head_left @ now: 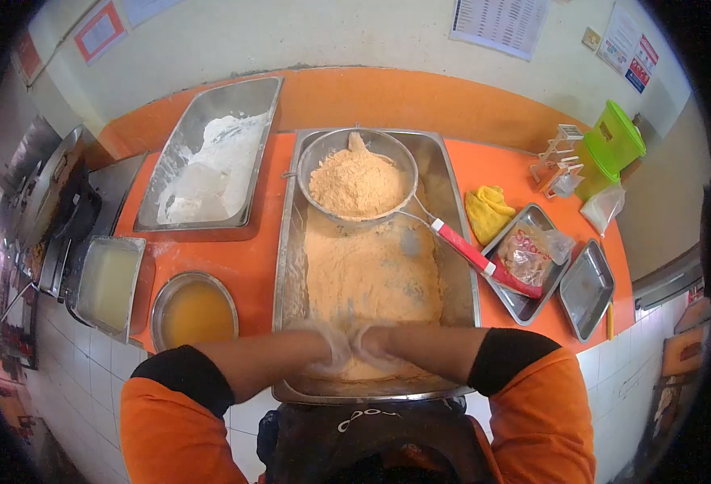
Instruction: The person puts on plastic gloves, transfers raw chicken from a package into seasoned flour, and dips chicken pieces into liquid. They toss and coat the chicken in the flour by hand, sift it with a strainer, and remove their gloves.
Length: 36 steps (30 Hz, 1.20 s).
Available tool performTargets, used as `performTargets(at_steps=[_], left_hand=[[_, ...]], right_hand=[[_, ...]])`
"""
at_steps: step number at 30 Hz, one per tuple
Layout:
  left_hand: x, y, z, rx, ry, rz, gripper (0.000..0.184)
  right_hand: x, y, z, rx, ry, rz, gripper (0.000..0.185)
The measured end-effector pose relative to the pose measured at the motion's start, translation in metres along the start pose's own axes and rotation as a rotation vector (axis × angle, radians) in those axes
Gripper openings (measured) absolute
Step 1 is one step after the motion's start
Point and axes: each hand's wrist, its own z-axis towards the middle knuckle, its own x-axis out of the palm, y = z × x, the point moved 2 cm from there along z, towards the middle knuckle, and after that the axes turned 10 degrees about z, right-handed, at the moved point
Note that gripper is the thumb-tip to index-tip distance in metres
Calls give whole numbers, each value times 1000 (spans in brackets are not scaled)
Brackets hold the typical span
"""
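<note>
Both my hands are low in a large metal tray (288,266) of orange-tinted flour (371,274), near its front end. My left hand (325,345) and my right hand (378,345), in clear gloves, are side by side with the wrists close together. Their fingers are blurred or hidden, so what they hold, if anything, cannot be made out. Beyond them, a round sieve (305,194) rests across the far part of the tray, heaped with orange flour (355,184). Its red handle (462,245) points to the right, over the tray's edge.
On the left stand a tray of white flour (222,161), a bowl of orange liquid (198,310) and a container of pale liquid (109,278). To the right are a yellow cloth (488,213), a small tray with a bag (529,254), an empty tray (587,290) and green containers (616,133).
</note>
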Motion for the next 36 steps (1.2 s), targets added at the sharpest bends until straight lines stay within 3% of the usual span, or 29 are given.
performTargets(at_steps=[1,6,8,10,12,13,15,16,17,18,20,22,23,25,26,29,31,33,36], left_hand=[[-10,-13,-20,-6,76,36,40],[-15,-32,-35,-386,46,-428,40],[28,-26,23,-550,-83,-443,34],[27,-19,27,-688,-154,-661,32],[-45,-8,-33,-782,-181,-1082,34],[-73,-7,-59,-724,-253,-955,36],[-118,-3,-102,-611,-394,-701,40],[-133,3,-111,-639,-468,-800,43],[-147,8,-119,-664,-541,-900,45],[-159,14,-125,-685,-615,-1000,47],[-159,69,-65,-520,-826,-1232,53],[-180,89,-65,-521,-858,-1302,58],[-201,82,-94,-615,-786,-1260,59],[-214,77,-120,-761,-763,-1112,65],[-216,77,-128,-818,-806,-1006,71],[-209,52,-153,-800,-873,-1093,72],[-197,46,-141,-708,-952,-1066,71],[-186,35,-129,-645,-968,-1017,70],[-174,16,-114,-631,-971,-971,69]], right_hand=[[10,-4,-5,21,7,86,24],[44,-19,-3,119,-116,614,27],[43,-22,1,129,-230,898,27],[28,-17,6,68,-361,1265,28],[-12,5,1,-24,-492,1572,29],[-35,25,-9,-52,-545,1658,30],[-76,85,-43,-77,-652,1689,29],[-97,116,-61,-91,-706,1702,30],[-114,122,-68,-238,-635,1623,30],[-130,128,-67,-270,-756,1600,30],[-165,136,-62,-339,-996,1549,30],[-198,149,-60,-262,-1000,1508,31],[-209,150,-58,-224,-1001,1488,32],[-236,119,-37,-121,-1015,978,34],[-230,124,-43,-163,-1049,1034,34],[-182,175,-81,-262,-1173,1112,33],[-168,95,-35,-260,-1133,788,31],[-130,128,-41,-72,-979,1050,28],[-121,84,-19,-176,-1003,809,27]])
